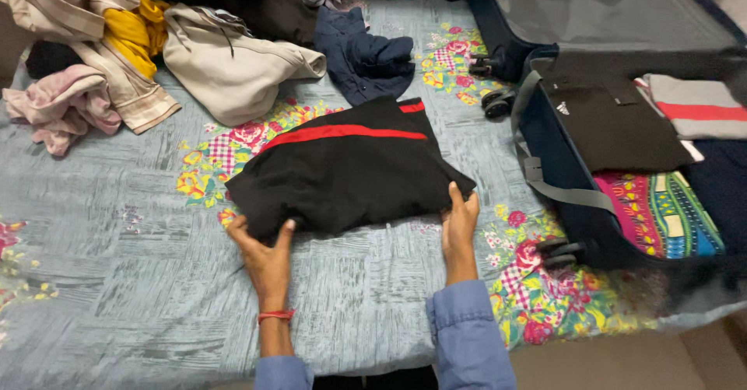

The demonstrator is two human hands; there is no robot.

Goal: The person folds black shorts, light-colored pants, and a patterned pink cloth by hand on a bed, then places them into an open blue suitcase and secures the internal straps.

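The folded black garment [346, 168] lies on the bedsheet [117, 281], left of the open suitcase [576, 203]. Left hand [264, 254] and right hand [459, 223] pinch its near edge, fingers tucked beneath. Advisable: lift level, supporting both corners so folds hold.

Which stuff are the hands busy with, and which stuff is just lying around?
In hand:
- left hand and right hand, both gripping the near edge of the folded black garment with a red stripe

Lying about:
- beige garment
- navy garment
- yellow garment
- pink garment
- open suitcase, with folded clothes inside
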